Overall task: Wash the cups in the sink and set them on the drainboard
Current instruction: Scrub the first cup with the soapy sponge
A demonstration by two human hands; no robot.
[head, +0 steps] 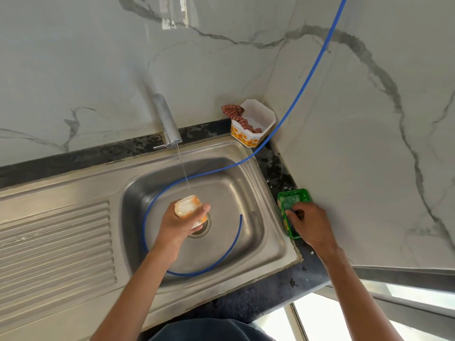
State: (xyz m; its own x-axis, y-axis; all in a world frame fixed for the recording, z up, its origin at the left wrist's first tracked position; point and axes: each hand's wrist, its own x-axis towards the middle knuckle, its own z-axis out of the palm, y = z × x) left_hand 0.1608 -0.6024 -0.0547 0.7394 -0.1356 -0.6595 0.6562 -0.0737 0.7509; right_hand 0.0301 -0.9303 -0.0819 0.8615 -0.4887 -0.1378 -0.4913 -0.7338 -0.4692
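cup (188, 207) gripped round its body by left hand (176, 223), under tap (167, 121) stream | likely wet, slippery, breakable; firm wrap advised | right hand (309, 223) curled into green tub (293, 200), contents unclear

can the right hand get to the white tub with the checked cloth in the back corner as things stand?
Probably yes. The right hand is busy in the green tray, but nothing stands on the counter strip between it and the white tub; only the blue hose passes beside the tub.

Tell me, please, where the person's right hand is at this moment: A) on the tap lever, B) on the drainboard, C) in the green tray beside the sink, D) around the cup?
C: the right hand reaches into the green tray, while the left hand holds the cup.
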